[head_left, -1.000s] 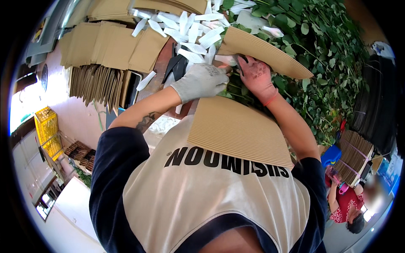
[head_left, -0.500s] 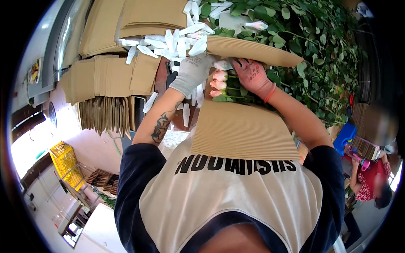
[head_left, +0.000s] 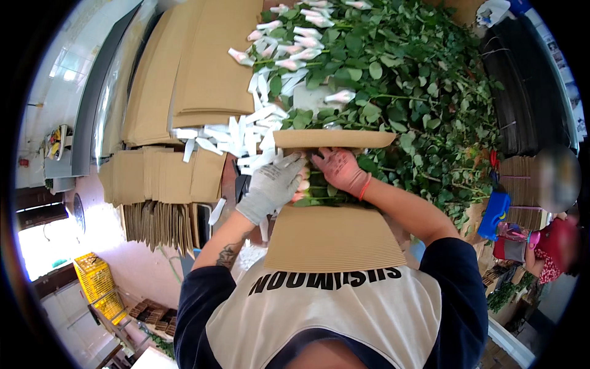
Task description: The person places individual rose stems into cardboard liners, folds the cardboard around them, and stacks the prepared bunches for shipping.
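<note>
My left hand (head_left: 273,184), in a grey glove, curls its fingers over the pink heads of a rose bunch (head_left: 305,186). My right hand (head_left: 341,172), in a pink glove, grips the leafy stems of the same bunch from the right. The bunch lies in a folded sheet of brown corrugated cardboard (head_left: 332,237), whose far flap (head_left: 335,138) stands up just behind both hands. Most of the bunch is hidden by my hands and the cardboard.
A large heap of loose roses with green leaves (head_left: 405,80) lies beyond the flap. White paper strips (head_left: 230,132) and stacks of cardboard sheets (head_left: 160,178) sit to the left. A blue tool (head_left: 495,215) and another person (head_left: 553,246) are at the right.
Both hands have come down from the raised cardboard flap and closed onto the rose bunch. My head has tilted, so more of the rose heap shows at the top.
</note>
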The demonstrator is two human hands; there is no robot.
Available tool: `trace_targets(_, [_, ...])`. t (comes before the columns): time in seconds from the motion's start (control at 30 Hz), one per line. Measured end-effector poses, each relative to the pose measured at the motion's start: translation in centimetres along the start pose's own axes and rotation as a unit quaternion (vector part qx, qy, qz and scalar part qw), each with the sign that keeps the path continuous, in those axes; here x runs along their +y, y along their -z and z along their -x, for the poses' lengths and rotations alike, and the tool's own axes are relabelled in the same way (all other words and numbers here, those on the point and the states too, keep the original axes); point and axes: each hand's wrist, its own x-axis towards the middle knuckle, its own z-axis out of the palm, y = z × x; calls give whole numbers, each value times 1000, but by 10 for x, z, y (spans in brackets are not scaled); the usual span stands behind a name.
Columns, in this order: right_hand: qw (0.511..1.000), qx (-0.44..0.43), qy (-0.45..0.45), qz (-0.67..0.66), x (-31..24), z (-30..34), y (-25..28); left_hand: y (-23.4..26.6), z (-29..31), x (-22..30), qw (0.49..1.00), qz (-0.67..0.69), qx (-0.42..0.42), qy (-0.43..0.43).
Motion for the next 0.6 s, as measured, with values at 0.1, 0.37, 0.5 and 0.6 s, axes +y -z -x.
trace_targets(0.1, [999, 19, 20, -23, -9, 2, 41, -25, -10, -2, 997, -62, -33, 13])
trace_targets(0.37, [970, 193, -134, -56, 140, -45, 91, -23, -8, 15, 999, -39, -8, 8])
trace_targets(0.5, [990, -10, -120, 74, 197, -37, 23, -33, -12, 6, 998, -61, 23, -16])
trace_targets(0.6, [989, -67, -84, 99, 190, -34, 36, -30, -13, 10, 999, -35, 6, -3])
